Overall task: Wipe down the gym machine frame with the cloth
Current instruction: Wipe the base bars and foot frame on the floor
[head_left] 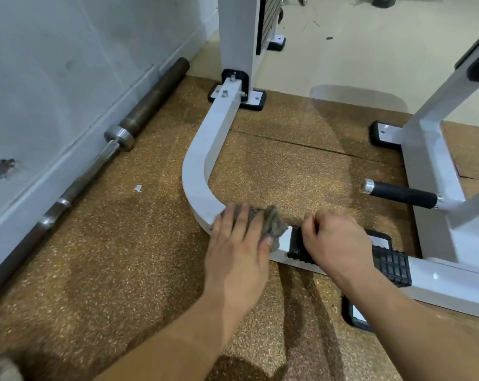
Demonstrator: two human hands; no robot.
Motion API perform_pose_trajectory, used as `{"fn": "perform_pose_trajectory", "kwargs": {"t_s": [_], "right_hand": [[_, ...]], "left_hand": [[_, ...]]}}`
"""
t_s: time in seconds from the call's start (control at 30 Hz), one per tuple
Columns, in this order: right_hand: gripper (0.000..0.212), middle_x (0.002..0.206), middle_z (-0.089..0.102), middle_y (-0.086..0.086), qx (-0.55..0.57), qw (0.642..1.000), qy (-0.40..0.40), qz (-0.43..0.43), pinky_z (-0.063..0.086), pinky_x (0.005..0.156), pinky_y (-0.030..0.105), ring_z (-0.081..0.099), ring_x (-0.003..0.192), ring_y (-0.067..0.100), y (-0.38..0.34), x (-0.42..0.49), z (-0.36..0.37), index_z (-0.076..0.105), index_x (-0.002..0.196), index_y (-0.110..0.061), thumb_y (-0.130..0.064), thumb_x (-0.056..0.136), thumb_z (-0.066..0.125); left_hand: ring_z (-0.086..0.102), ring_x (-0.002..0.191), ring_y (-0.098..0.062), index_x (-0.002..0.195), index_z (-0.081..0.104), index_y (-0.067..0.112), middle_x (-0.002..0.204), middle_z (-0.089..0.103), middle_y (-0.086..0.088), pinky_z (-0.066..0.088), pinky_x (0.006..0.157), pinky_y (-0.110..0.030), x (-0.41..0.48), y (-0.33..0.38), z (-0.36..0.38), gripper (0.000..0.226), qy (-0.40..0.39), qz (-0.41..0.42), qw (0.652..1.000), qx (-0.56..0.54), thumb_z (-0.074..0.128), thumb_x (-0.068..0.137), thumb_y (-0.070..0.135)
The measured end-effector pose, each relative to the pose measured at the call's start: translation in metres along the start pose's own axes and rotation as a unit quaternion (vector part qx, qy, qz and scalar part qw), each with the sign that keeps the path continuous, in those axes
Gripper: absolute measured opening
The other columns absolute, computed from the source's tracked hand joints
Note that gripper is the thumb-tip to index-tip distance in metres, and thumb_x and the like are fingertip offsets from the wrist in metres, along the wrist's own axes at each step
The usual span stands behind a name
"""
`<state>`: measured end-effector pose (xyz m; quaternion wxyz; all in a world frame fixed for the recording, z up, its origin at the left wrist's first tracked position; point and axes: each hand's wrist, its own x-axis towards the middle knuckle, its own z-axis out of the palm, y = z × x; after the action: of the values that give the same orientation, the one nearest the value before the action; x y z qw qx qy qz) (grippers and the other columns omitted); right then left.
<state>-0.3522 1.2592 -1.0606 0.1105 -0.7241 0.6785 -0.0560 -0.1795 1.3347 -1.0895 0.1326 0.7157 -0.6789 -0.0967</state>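
Note:
The white gym machine frame (202, 149) curves along the floor from an upright post toward me, then runs right. A crumpled grey cloth (274, 221) lies on the bend of this bar. My left hand (238, 243) presses flat on the cloth with straight fingers, the thumb touching the cloth's near edge. My right hand (334, 240) sits just to the right, its fingers curled over the far edge of the frame at a black ribbed tread pad (392, 265).
A rusty barbell (95, 166) lies along the white wall on the left. A black foam-grip handle (403, 195) sticks out from the right-hand upright (430, 149). Black foot plates hold the frame on brown speckled rubber matting (109, 257). Pale floor lies beyond.

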Motion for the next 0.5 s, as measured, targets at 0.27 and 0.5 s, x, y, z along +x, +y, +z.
{"fn": "perform_pose_trajectory", "kwargs": {"t_s": [0.27, 0.5], "right_hand": [[0.041, 0.081, 0.056, 0.004, 0.014, 1.0, -0.012, 0.003, 0.046, 0.079, 0.039, 0.057, 0.093, 0.032, 0.001, 0.0, 0.0, 0.046, 0.071, -0.019, -0.04, 0.106, 0.04], [0.043, 0.08, 0.058, 0.006, 0.013, 1.0, 0.004, -0.01, 0.045, 0.08, 0.04, 0.058, 0.09, 0.034, 0.004, 0.002, 0.004, 0.041, 0.068, -0.02, -0.043, 0.105, 0.043]], "left_hand": [[-0.002, 0.159, -0.015, 0.163, 0.019, 0.026, 0.172, 0.015, 0.002, 0.001, 0.13, -0.04, 0.019, -0.035, -0.017, 0.058, -0.034, -0.008, 0.998, 0.044, 0.011, 0.107, 0.038], [0.013, 0.159, -0.016, 0.156, 0.03, 0.027, 0.168, 0.027, 0.003, 0.018, 0.128, -0.047, -0.004, -0.001, -0.006, 0.05, -0.079, 0.165, 0.983, -0.008, 0.029, 0.106, 0.033]]}}
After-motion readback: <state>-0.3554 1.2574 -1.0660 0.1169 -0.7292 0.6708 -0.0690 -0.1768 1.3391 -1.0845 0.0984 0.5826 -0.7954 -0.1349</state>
